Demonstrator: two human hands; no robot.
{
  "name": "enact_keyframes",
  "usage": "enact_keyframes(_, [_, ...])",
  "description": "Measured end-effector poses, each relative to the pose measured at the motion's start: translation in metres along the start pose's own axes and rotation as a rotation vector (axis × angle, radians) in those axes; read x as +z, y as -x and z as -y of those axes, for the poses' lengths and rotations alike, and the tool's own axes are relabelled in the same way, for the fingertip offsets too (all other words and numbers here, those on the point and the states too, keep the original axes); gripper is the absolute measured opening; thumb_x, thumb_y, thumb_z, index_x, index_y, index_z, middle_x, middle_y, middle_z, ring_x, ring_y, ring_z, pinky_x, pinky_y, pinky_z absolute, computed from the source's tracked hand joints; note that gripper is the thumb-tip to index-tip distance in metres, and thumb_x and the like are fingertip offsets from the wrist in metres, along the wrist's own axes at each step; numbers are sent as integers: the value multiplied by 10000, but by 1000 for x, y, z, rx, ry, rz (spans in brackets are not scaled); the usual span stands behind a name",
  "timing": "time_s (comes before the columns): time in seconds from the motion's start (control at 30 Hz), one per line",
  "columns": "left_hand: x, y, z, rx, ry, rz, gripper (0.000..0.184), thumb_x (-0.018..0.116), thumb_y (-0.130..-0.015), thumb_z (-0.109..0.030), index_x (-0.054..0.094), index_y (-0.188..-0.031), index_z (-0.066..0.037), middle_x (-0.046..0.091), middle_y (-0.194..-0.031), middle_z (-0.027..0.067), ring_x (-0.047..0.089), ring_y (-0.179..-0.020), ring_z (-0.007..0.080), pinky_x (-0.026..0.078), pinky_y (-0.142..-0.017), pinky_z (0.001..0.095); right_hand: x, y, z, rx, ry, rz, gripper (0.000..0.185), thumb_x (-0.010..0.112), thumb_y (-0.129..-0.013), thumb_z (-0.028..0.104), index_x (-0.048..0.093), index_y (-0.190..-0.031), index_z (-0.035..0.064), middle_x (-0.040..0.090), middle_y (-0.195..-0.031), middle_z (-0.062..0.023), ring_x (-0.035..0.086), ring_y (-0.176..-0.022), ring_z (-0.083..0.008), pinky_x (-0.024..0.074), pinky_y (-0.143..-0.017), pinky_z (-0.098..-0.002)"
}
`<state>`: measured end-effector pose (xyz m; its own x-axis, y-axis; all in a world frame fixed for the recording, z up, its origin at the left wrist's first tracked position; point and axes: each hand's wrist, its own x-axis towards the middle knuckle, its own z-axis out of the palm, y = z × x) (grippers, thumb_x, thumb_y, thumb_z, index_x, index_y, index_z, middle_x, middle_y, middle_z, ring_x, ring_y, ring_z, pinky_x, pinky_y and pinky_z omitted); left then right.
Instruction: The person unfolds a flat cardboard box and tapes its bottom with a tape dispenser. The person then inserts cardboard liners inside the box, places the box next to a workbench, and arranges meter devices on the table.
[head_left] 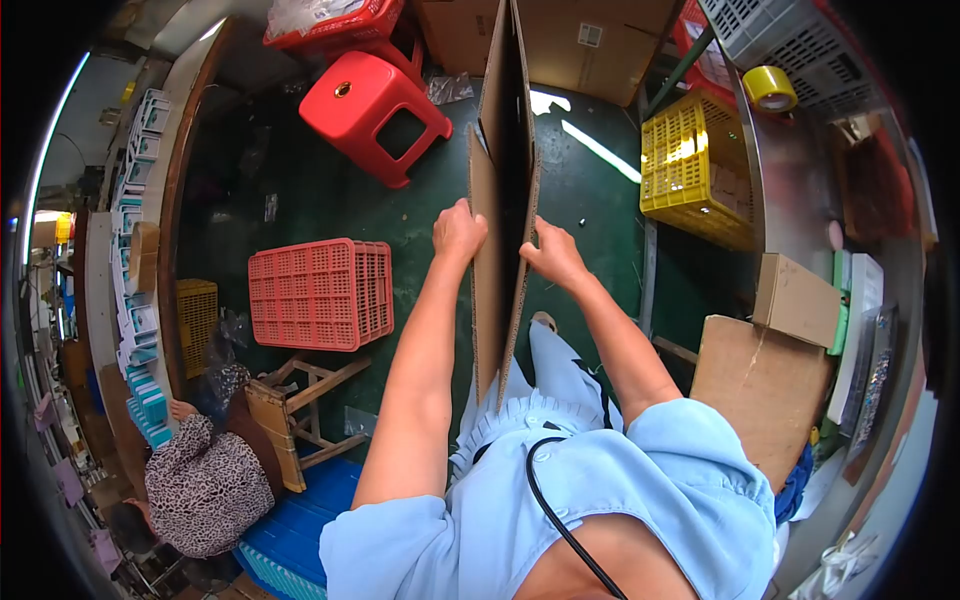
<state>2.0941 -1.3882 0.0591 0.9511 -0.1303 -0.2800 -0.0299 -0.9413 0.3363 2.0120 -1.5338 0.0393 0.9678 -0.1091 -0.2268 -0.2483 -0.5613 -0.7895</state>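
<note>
A large brown cardboard box (pixel 487 270), partly folded flat, stands on edge in front of my body. Its two long walls run away from me with a narrow dark gap between them. My left hand (pixel 460 232) grips the left wall, fingers bent over its edge. On the other side, my right hand (pixel 556 252) pinches the edge of the right wall, thumb toward the cardboard. The near end of the box reaches my blue clothing, and the far end rises to the top of the view.
A red stool (pixel 375 110) and a red crate (pixel 320 294) stand on the green floor to the left. At the right are a yellow crate (pixel 690 165) and a tape roll (pixel 768 89). A co-worker in a leopard-print top (pixel 210 485) sits at the lower left beside a wooden stool (pixel 290 420).
</note>
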Motion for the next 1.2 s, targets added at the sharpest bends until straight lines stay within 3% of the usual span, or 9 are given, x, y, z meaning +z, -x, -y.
enact_keyframes(0.13, [-10,-16,36,26,71,-48,287,506,-699,-219,603,-832,16,593,-835,232,564,-843,375,450,-777,425,-31,-6,-31,87,-290,-82,195,528,-654,139,532,-789,-1,565,-576,-170,601,-546,-282,480,-542,-368])
enact_keyframes(0.27, [-54,5,57,-111,515,-223,196,416,-797,-81,576,-735,14,571,-561,107,557,-423,140,470,-378,266,-73,-35,-60,15,-87,-180,189,519,-655,152,521,-784,14,554,-612,-181,572,-598,-340,449,-560,-406])
enact_keyframes(0.4, [-73,23,94,-144,693,-323,215,470,-794,-131,596,-900,7,605,-687,107,612,-606,177,508,-531,288,-103,-57,-50,-48,218,-319,246,465,-689,142,508,-880,-7,583,-765,-222,552,-738,-393,437,-686,-468])
enact_keyframes(0.47, [-66,33,46,402,269,-482,476,498,-688,-55,455,-1161,-31,459,-1159,168,428,-1111,288,348,-928,388,-89,-52,-47,-62,326,-280,332,453,-692,135,488,-981,-23,586,-798,-221,551,-762,-402,442,-704,-470])
enact_keyframes(0.57, [-61,48,-31,737,-290,-210,691,515,-629,71,397,-1234,-240,303,-1323,55,233,-1245,298,125,-979,596,-80,-38,-37,12,425,-230,457,449,-719,148,406,-1155,18,584,-887,-215,559,-789,-393,444,-724,-475])
enact_keyframes(0.67, [-26,16,-27,810,-668,164,270,548,-694,-59,584,-933,-177,536,-1003,40,323,-1214,249,98,-1004,579,-67,-38,-47,60,364,-245,619,499,-750,212,243,-1304,107,589,-928,-194,561,-833,-375,434,-775,-454])
enact_keyframes(0.73, [-10,-1,-19,930,-641,7,81,531,-693,-125,600,-651,-136,586,-690,28,563,-830,201,299,-954,405,-62,-41,-49,158,232,-221,565,517,-732,197,335,-1265,145,595,-924,-175,552,-856,-377,424,-797,-454])
enact_keyframes(0.87, [-7,23,8,966,-647,-87,72,518,-676,-157,571,-632,-136,573,-634,23,555,-698,172,394,-650,298,-91,-46,-73,44,145,-411,393,506,-722,143,517,-1115,159,593,-900,-181,562,-835,-359,446,-761,-436])
enact_keyframes(1.2, [-21,175,122,493,-430,34,102,623,-660,-187,557,-656,-110,539,-623,66,563,-619,229,425,-564,342,-121,-95,-89,-20,-133,-694,351,542,-719,145,569,-1067,104,635,-892,-113,618,-800,-236,464,-700,-308])
